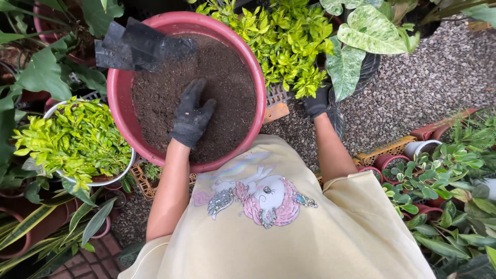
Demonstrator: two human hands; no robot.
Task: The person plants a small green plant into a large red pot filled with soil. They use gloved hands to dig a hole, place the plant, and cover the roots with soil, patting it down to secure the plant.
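Note:
My left hand point(192, 114), in a black glove, rests flat on the dark soil point(227, 77) inside a big red basin point(257, 72), fingers spread and holding nothing. A black plastic bag point(135, 47) lies over the basin's far left rim. My right hand point(316, 101), also in a black glove, reaches under the yellow-green bush point(281, 41) to the right of the basin; its fingers are hidden among the leaves and stems, so its grip is unclear.
A white pot with a yellow-green plant point(72, 139) stands left of the basin. A large variegated leaf plant point(361, 36) sits at the top right by grey gravel point(434, 77). Small potted plants point(439, 181) crowd the right side. Orange crate edges point(385, 150) show below.

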